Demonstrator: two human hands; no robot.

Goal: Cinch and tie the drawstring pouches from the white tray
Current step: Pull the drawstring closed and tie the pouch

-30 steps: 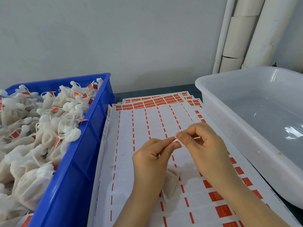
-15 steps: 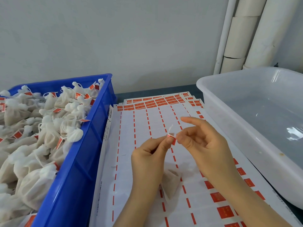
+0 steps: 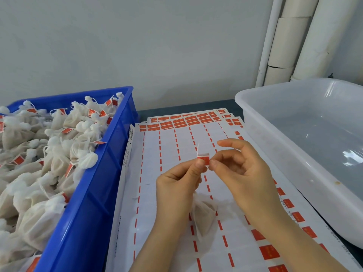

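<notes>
Between our two hands sits a small red tag [image 3: 203, 158], folded over a thin white string [image 3: 198, 148] whose loose end pokes up just above it. Our left hand [image 3: 176, 185] pinches the tag from below, thumb and forefinger closed on its lower edge, with the other fingers curled in underneath. Our right hand [image 3: 241, 173] is just beside the tag on its right. The fingers are loosely bent and hold nothing; the forefinger is lifted clear above the tag, and the thumb tip lies at the tag's lower right corner. We cannot tell whether it touches.

Below the left hand's fingers, partly hidden by that wrist, the pouch [image 3: 203, 213] lies on its side on the label sheets [image 3: 169, 146]. It is pale and creased, with its neck pointing up toward the pinching fingers. The stretch of string between pouch and tag is hidden by the hand.

Left of our left hand stands a blue crate [image 3: 94, 193], heaped with tied pouches [image 3: 49, 154] that carry the same red tags. Right of our right hand, well apart from the fingers, is the white tray [image 3: 284, 163]; no pouches show in the part we can see. Beyond the fingertips the sheets carry rows of red labels at their far edge, and white pipes [image 3: 290, 36] run up the wall behind the tray.
</notes>
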